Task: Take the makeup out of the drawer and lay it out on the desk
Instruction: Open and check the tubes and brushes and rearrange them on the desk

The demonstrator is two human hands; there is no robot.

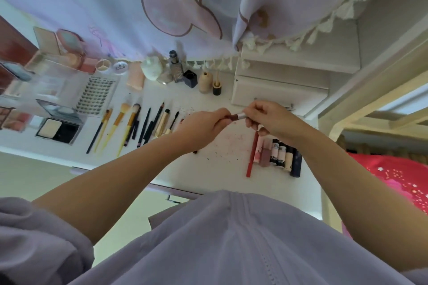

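Both my hands meet above the middle of the white desk (227, 157). My left hand (203, 126) and my right hand (266, 120) each grip one end of a small dark red makeup stick with a silver end (236, 116). To the left lie several brushes and pencils (129, 126) in a row. A red pencil (252, 154) and several small tubes and bottles (281, 154) lie to the right. Compacts and palettes (59, 131) sit at the far left.
Bottles and jars (192, 77) stand along the back, under a hanging patterned cloth (139, 7). A small white drawer unit (278, 90) stands at the back right. A drawer handle (172, 198) shows below the desk's front edge. Red and black specks dot the desk.
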